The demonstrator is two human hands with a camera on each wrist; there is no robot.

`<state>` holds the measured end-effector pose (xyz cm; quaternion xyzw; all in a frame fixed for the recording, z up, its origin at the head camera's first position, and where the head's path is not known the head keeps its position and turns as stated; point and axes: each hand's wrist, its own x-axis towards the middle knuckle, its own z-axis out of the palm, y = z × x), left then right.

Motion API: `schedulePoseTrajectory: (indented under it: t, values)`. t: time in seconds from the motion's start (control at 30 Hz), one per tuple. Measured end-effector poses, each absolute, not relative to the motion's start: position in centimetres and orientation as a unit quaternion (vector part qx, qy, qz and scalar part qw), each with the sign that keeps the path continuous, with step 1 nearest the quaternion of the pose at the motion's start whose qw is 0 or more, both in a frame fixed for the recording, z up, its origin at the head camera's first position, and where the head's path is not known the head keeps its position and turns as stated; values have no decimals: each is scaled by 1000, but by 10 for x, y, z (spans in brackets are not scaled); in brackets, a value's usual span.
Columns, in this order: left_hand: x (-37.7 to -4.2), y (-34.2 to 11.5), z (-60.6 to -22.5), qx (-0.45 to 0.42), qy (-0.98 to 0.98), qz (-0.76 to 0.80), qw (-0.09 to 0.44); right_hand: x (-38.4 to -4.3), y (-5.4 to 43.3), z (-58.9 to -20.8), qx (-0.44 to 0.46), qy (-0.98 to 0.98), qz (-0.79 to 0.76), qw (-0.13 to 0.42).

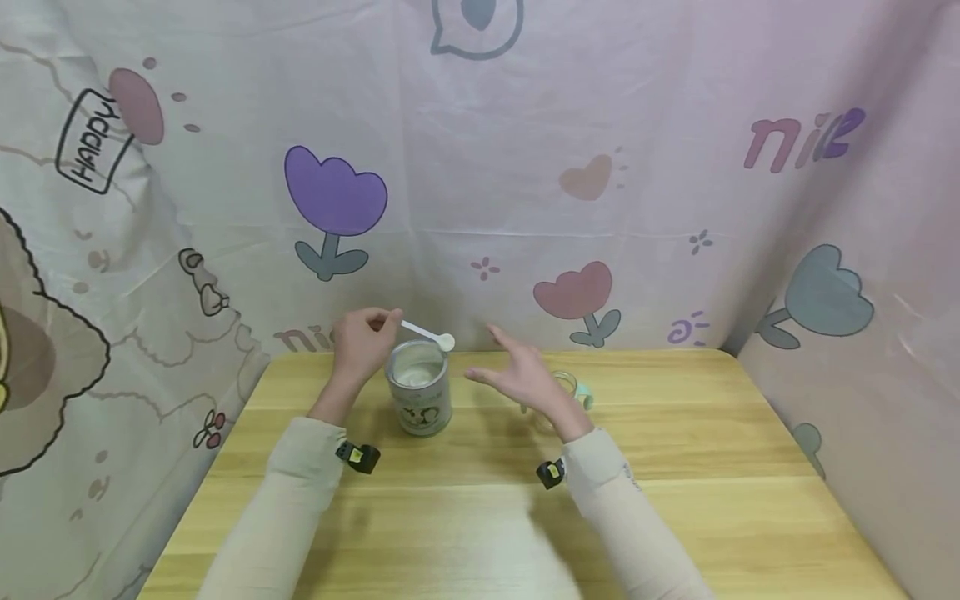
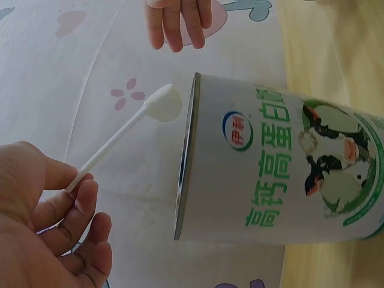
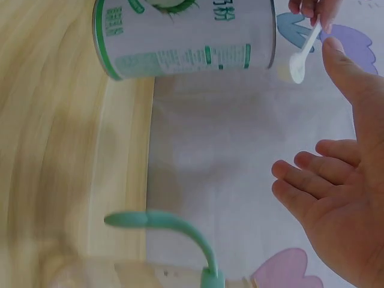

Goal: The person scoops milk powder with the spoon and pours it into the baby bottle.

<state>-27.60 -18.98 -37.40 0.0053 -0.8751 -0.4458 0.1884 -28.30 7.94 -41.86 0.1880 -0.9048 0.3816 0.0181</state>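
Note:
My left hand point(image 1: 365, 343) pinches the handle end of a small white measuring scoop point(image 2: 117, 137) between thumb and fingertips. The scoop's bowl is just above the rim of an open milk powder can point(image 1: 423, 410), with what looks like white powder heaped in it. The can stands upright, printed with green lettering and a cow, and pale contents show inside. To the can's right, my right hand point(image 1: 525, 379) hovers with thumb and fingers spread, holding nothing. Partly behind that hand stands a clear cup point(image 1: 564, 382) with a teal handle point(image 3: 207, 243).
The wooden table point(image 1: 450, 517) ends at the back against a printed cloth backdrop point(image 1: 480, 167). More cloth hangs at the left and right sides. The can and cup stand close to the table's back edge.

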Motion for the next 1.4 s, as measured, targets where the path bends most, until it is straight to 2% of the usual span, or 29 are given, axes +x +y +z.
schedulePoseTrajectory:
  t: [0.5,1.0,1.4]
  values:
    - [-283,-166,-375,-5,-872,-459,170,-281,108,-422,171,-909,378,36]
    - [-291,-143,-382,-26,-866,-474,160,-279,138,-430,158,-896,405,88]
    - [-294,-126,-381,-38,-858,-484,165,-277,162,-440,154,-906,387,80]
